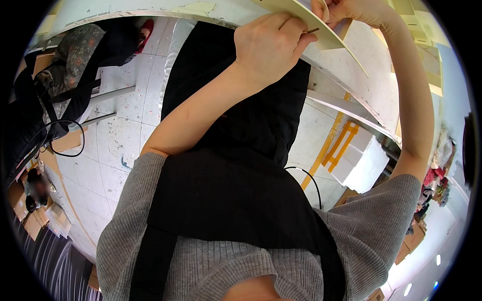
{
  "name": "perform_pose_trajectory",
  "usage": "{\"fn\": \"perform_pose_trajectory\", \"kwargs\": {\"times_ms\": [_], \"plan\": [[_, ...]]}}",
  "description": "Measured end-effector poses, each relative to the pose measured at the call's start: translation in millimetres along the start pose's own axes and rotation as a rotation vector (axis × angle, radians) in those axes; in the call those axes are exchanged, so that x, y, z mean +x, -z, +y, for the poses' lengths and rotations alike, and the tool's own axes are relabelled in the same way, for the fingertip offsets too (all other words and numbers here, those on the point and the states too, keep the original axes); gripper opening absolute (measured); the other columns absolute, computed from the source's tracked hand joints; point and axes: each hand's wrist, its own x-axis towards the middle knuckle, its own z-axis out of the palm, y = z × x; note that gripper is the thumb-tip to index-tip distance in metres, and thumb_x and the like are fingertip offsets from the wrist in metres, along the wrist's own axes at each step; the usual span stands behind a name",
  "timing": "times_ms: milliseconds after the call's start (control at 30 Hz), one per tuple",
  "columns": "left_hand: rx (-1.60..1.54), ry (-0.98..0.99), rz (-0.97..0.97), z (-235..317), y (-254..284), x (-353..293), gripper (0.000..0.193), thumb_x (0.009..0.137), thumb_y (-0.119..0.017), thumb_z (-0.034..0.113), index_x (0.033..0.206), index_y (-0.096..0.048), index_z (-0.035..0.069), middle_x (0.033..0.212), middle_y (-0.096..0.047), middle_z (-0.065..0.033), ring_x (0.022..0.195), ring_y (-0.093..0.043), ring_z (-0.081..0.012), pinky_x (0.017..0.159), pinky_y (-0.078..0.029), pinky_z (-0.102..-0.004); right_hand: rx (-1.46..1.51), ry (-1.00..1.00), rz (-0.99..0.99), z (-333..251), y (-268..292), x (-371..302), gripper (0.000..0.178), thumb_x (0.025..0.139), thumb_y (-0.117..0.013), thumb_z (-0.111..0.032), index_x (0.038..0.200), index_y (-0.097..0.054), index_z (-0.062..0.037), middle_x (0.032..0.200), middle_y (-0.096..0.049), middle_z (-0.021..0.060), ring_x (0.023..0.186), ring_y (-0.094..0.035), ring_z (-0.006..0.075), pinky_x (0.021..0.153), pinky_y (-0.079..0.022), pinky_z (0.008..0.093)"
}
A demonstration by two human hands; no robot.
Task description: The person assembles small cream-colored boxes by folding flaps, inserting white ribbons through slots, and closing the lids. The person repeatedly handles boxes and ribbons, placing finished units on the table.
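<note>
At the top of the view, a thin pale-yellow board [331,39] stands tilted over the worktable edge. My left hand [268,47] is closed on the near side of it, with thumb and fingers pinching a thin brown stick-like piece [313,30] whose tip pokes out toward the board. Beyond the board, my right hand [346,11] has its fingers bent and pressed together beside a pale curved strip [325,11]. The board and the frame's upper edge partly cover those fingertips, so what they grip cannot be made out.
A white worktable [150,9] curves along the top. Pale-yellow trays [427,65] stand at the far right. On the floor sits a white foam box [359,158] with yellow tape. To the left is another person in floral clothing [80,52], near a black cable [83,145].
</note>
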Motion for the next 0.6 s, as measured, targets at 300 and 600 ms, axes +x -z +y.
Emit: {"fn": "perform_pose_trajectory", "kwargs": {"times_ms": [300, 600], "plan": [[0.008, 0.004, -0.002, -1.1, -1.8, 0.0, 0.024, 0.065, -0.081, 0.026, 0.076, -0.064, 0.013, 0.069, -0.062, 0.002, 0.059, -0.063, -0.0171, 0.048, -0.047, -0.029, -0.061, 0.105, 0.075, 0.0, -5.2, 2.7, 0.015, 0.068, -0.073, 0.009, 0.081, -0.071, 0.0019, 0.078, -0.071, 0.0088, 0.071, -0.066, 0.0125, 0.069, -0.054, 0.0243], [0.014, 0.016, -0.019, -1.6, -3.4, -0.9, 0.025, 0.065, -0.081, 0.027, 0.077, -0.064, 0.014, 0.07, -0.062, 0.0021, 0.06, -0.064, -0.0176, 0.049, -0.048, -0.0288, 0.046, 0.115, 0.128, -1.2, -0.3, -1.1, 0.012, 0.071, -0.073, 0.008, 0.081, -0.071, 0.0027, 0.079, -0.071, 0.0101, 0.072, -0.068, 0.0148, 0.07, -0.056, 0.0253]]}}
